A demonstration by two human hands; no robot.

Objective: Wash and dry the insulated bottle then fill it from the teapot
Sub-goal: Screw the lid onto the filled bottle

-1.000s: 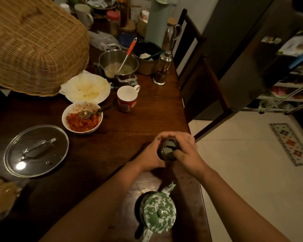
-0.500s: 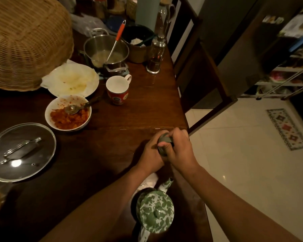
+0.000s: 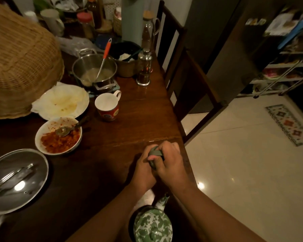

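Both forearms reach in from the bottom edge and meet over the near right corner of the bench (image 3: 138, 119). The left hand (image 3: 143, 169) comes from the left and wraps the side of the bottle (image 3: 155, 151), with the back of the hand turned up and to the left. The right hand (image 3: 171, 163) comes from the right and arches over the top, its fingers (image 3: 166, 147) curled down round the grey-green cap; both hands are clenched on the bottle. Only a small patch of cap and upper body shows between them. The bottle is seen almost end-on from above, so its long axis runs roughly vertical with the cap end up; its base is hidden, and I cannot tell whether it rests on the wood. The teapot (image 3: 152, 224), green and white, sits just nearer the person, under the wrists, with its spout (image 3: 165, 200) pointing away towards the hands. Farther left on the bench lie a bowl (image 3: 48, 124) of red food, a mug (image 3: 108, 109) and a glass lid (image 3: 17, 179), all well apart from the hands.
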